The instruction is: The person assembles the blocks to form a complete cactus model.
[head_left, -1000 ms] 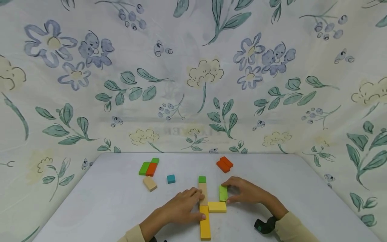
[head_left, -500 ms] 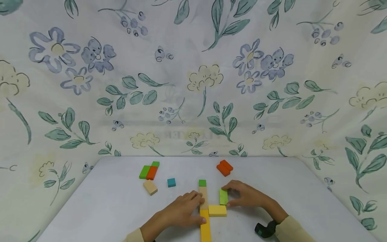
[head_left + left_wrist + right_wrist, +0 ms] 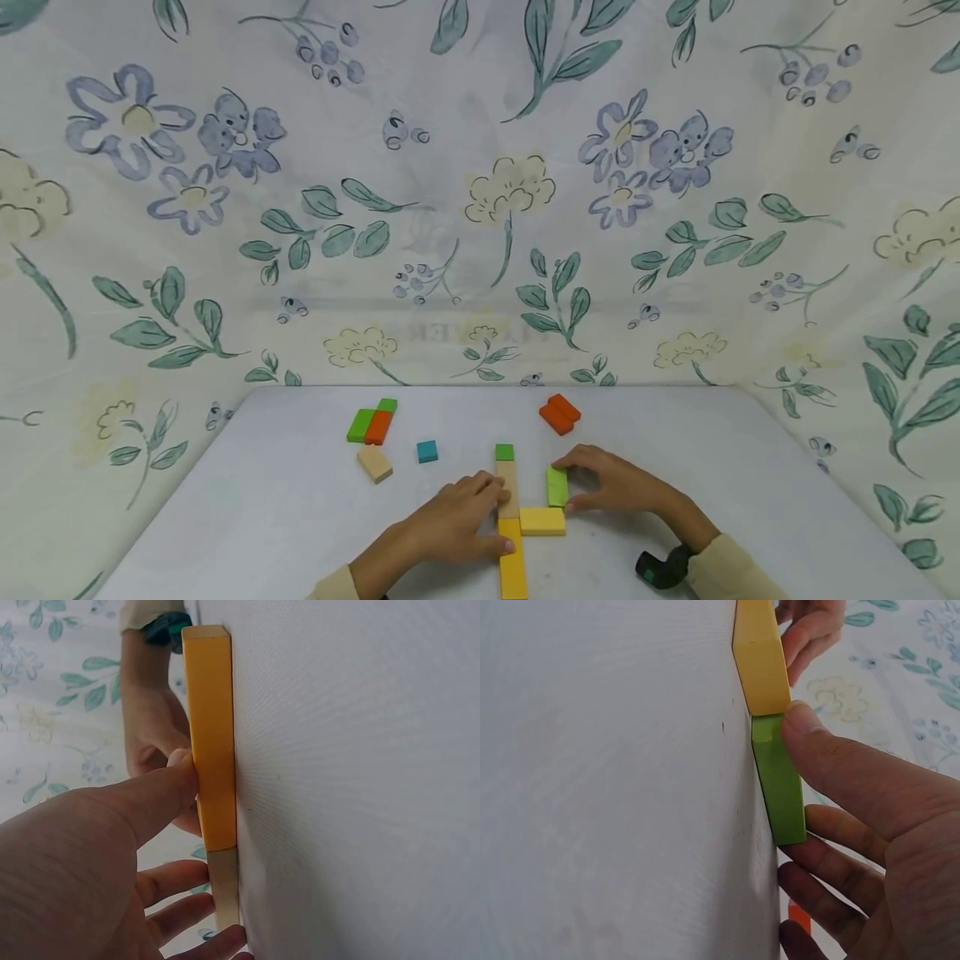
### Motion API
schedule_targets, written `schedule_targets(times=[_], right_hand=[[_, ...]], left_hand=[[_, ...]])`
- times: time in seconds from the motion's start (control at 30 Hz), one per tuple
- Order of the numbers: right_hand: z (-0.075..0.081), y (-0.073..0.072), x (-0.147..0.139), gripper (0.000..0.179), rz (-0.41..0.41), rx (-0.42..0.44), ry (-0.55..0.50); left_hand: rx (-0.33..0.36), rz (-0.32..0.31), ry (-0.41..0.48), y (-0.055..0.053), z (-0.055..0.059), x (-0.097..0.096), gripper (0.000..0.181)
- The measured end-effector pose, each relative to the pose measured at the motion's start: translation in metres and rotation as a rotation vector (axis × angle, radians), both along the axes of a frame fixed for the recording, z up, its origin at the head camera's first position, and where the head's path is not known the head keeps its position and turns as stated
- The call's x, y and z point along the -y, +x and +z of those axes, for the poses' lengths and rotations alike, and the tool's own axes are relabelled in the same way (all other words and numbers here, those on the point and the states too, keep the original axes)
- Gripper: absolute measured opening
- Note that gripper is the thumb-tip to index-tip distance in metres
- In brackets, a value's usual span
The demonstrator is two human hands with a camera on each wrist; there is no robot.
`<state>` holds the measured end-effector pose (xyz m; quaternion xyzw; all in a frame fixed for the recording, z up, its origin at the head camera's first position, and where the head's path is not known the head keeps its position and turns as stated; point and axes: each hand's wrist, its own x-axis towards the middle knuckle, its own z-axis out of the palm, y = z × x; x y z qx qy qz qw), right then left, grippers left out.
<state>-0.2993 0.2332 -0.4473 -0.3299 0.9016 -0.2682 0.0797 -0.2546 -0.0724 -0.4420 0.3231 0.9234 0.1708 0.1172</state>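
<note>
In the head view, a line of blocks runs away from me: a long yellow-orange block (image 3: 512, 567), a beige block (image 3: 507, 475) and a small green block (image 3: 505, 452). My left hand (image 3: 453, 521) lies across it, thumb touching the yellow-orange block and fingertips against the beige one. A paler yellow block (image 3: 543, 522) juts out to the right from this line. At its right end stands a light green block (image 3: 780, 776), pinched lengthwise by my right hand (image 3: 611, 483), thumb at the near end and fingers at the far end.
Two red-orange blocks (image 3: 557, 417) lie at the back right. Toward the back left are a blue block (image 3: 427, 452), a beige block (image 3: 374, 463) and a green and red-orange cluster (image 3: 372, 423). A floral cloth (image 3: 480, 250) hangs behind the white table (image 3: 247, 500).
</note>
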Motion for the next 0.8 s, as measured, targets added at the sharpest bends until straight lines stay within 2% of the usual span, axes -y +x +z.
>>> schedule_targets(times=[0.2,0.43,0.57,0.7,0.8], right_hand=[[-0.002,0.000,-0.001,0.056,0.009,-0.015,-0.014],[-0.003,-0.002,0.002,0.055,0.033,0.017,-0.034],[0.000,-0.006,0.003,0.054,0.039,0.006,-0.034],[0.005,-0.011,0.002,0.047,0.026,0.039,-0.083],[0.009,-0.015,0.000,0.040,-0.014,0.042,-0.127]], left_hand=[[-0.011,-0.021,0.014,0.001,-0.001,0.001,0.065],[0.010,0.005,0.013,0.003,-0.002,0.003,0.064],[-0.005,-0.001,0.016,0.001,-0.002,0.005,0.064],[0.001,-0.009,0.022,0.001,0.000,0.004,0.064],[-0.002,-0.018,0.025,0.001,0.002,0.003,0.065]])
